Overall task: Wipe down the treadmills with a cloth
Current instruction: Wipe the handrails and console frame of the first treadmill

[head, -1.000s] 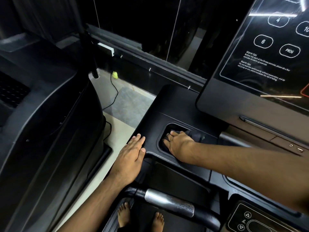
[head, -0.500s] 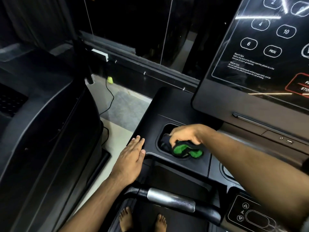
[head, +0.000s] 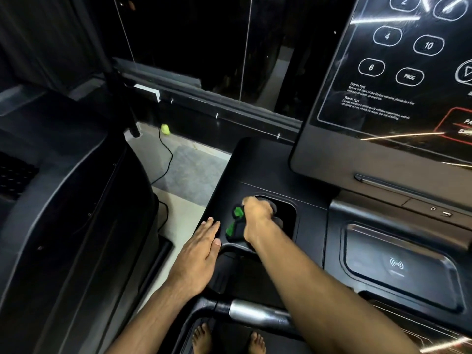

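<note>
The right hand (head: 256, 215) is curled around a dark cloth (head: 233, 228) with green patches. It holds the cloth bunched against the near left rim of the cup-holder recess (head: 288, 211), and loose folds spill out on the hand's left, under the knuckles. The cloth looks soft, light and limp, so it should crumple to fit the recess walls and corners. It is probably best held as a wad in the palm, with the fingers pressing through it, since a pinched corner would only flop about. The hard plastic of the treadmill console (head: 258, 162) looks smooth, so the cloth should glide easily and needs firm pressure to clean. The left hand (head: 201, 254) lies flat with its fingers straight and close together, resting on the console's edge just left of the cloth, apparently as a brace.
</note>
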